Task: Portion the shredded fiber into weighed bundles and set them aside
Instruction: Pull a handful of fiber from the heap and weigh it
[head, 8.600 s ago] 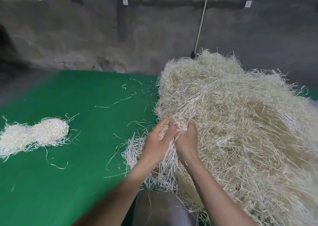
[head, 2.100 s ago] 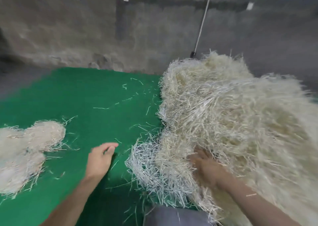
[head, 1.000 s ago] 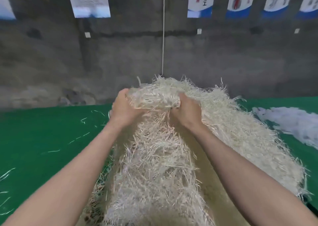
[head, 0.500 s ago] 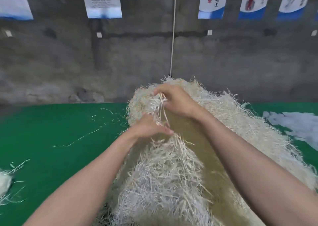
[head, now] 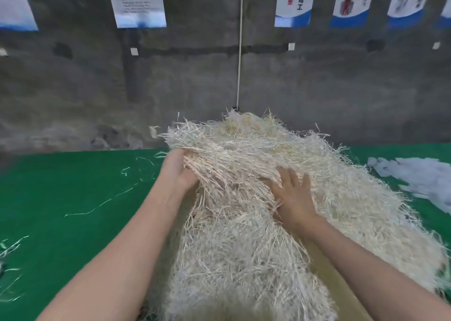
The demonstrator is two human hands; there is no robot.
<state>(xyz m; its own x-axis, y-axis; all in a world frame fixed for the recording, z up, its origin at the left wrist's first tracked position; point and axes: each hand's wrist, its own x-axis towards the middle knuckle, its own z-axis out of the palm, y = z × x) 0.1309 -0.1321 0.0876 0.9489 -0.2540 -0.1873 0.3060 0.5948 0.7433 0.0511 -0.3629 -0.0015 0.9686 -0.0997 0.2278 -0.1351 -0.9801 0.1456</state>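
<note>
Your right grip (head: pixel 292 196) lies flat, fingers spread, atop the big heap of pale shredded fibre (head: pixel 244 259) on the green worktop (head: pixel 61 186). Your left grip (head: pixel 177 171) presses the heap's left side, its fingers buried, so I cannot tell its clasp.

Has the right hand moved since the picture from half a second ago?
Yes. The right hand has come down the fiber pile, toward the person and rightward, away from the hanging white cord.

right hand (head: pixel 294 198) flat, left (head: pixel 178 171) perhaps cupped
</note>
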